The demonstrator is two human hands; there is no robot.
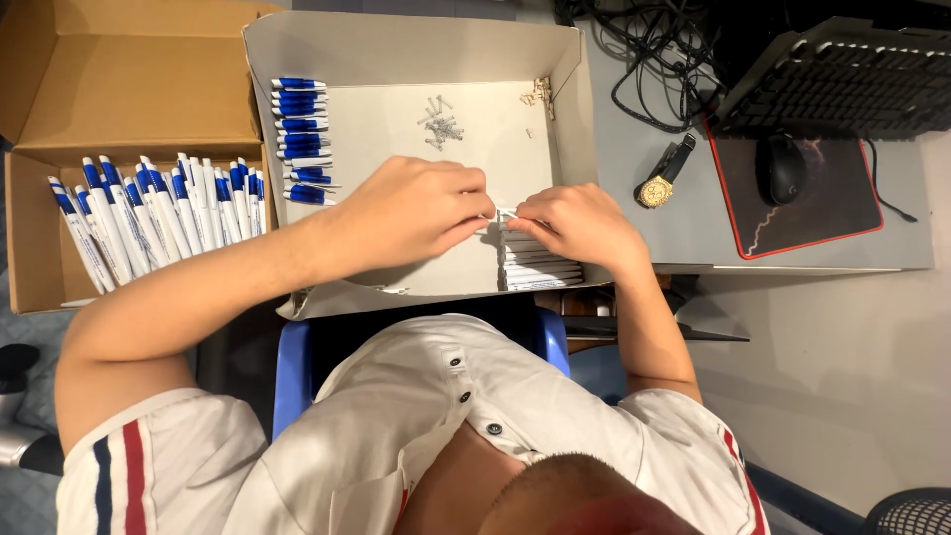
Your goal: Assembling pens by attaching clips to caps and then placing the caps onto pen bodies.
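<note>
1. Head view looks down on us seated at a grey worktop [634,109], both hands meeting over a shallow white box [416,45].
2. Our left hand [411,213] and right hand [575,226] are pinched together on a thin white pen part [503,213], held between the fingertips of both.
3. We judge the part light, stiff and smooth, so it could slip; holding it at its ends seems best.
4. Just below our right hand lies a stack of white pieces [540,267].
5. Beyond our left hand sit blue caps [302,139] in a row and small springs [441,121].
6. Left of our left hand, a cardboard box [129,69] holds blue-and-white pens [158,213].
</note>
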